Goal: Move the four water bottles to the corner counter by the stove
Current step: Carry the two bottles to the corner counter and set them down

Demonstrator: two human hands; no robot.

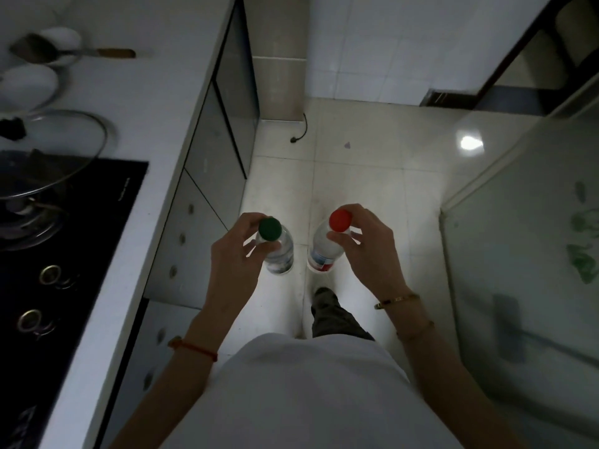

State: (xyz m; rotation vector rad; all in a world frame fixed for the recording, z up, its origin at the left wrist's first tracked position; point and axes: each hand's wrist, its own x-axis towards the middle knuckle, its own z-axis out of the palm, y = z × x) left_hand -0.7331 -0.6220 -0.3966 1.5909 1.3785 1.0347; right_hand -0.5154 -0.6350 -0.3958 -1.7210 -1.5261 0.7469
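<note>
Left grip (230, 251) pinches the green-capped bottle (280, 254) by its neck, right grip (369, 249) the red-capped bottle (322, 252), both upright.

stove (97, 222) cut by left edge; bowls (30, 85) blurred; red-cap bottle (324, 254) label unreadable.

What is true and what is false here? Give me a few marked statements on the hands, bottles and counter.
1. The left hand grips the green-capped bottle near its neck. True.
2. The right hand holds a blue-capped bottle. False: it holds the red-capped bottle.
3. Both bottles are already set down. False: both are held over the floor, beside the counter.
4. A glass lid lies partly over the stove. True.
</note>
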